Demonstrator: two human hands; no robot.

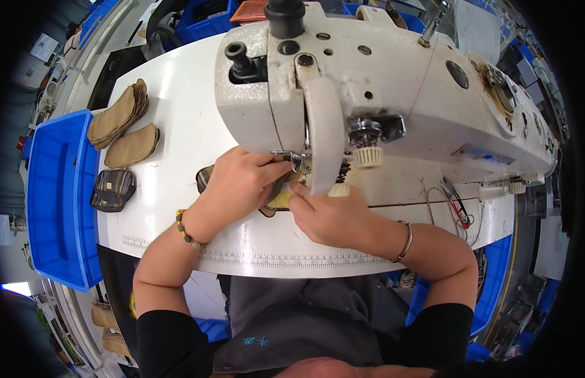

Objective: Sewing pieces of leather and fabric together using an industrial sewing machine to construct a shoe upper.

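Observation:
My left hand (239, 179), with a beaded bracelet at its wrist, presses its closed fingers on a small fabric piece (278, 200) just left of the presser foot. The piece shows tan and yellowish cloth, and a dark plaid part (205, 179) sticks out left of that hand. Nearer the front, my right hand (327, 214), with a metal bangle at its wrist, pinches the same piece's near right side. Above both hands stands the white sewing machine (393, 75); its lever arm partly covers the needle area, and the stitching spot is hidden.
Stacked tan fabric pieces (119, 116) and another tan stack (134, 146) lie at the table's left, with a plaid pouch (113, 190) nearby. A blue bin (62, 208) stands beyond the left edge. Small red-handled scissors (461, 211) and thread lie at the right.

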